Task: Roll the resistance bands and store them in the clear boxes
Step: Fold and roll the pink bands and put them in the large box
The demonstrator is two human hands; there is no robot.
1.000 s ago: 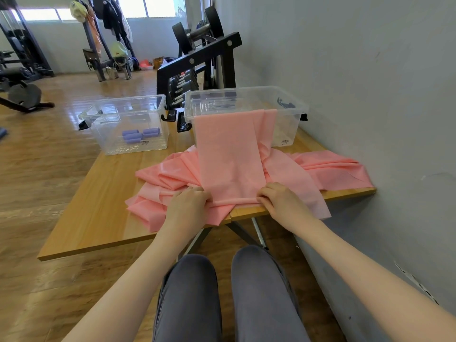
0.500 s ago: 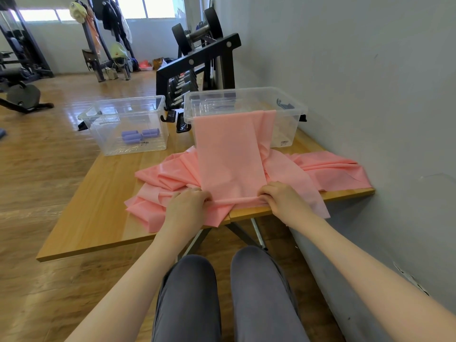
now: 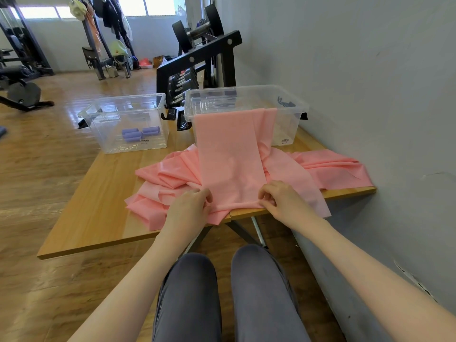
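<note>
A pink resistance band (image 3: 232, 159) lies stretched flat from the table's near edge up over the rim of the right clear box (image 3: 291, 104). My left hand (image 3: 190, 206) pinches its near left corner, and my right hand (image 3: 281, 198) pinches its near right corner, where the end is folded over into a thin roll. More pink bands (image 3: 162, 183) lie crumpled underneath and to both sides. The left clear box (image 3: 103, 124) holds three rolled purple bands (image 3: 140, 133).
The wooden table (image 3: 98, 218) stands against a grey wall (image 3: 370, 95) on the right. A black dumbbell rack (image 3: 197, 62) is behind the boxes. My knees are below the table's near edge. Gym equipment stands far back on the wooden floor.
Both hands stay at the near end of the flat pink band, and the fingers have curled slightly tighter over its edge. Nothing else has moved.
</note>
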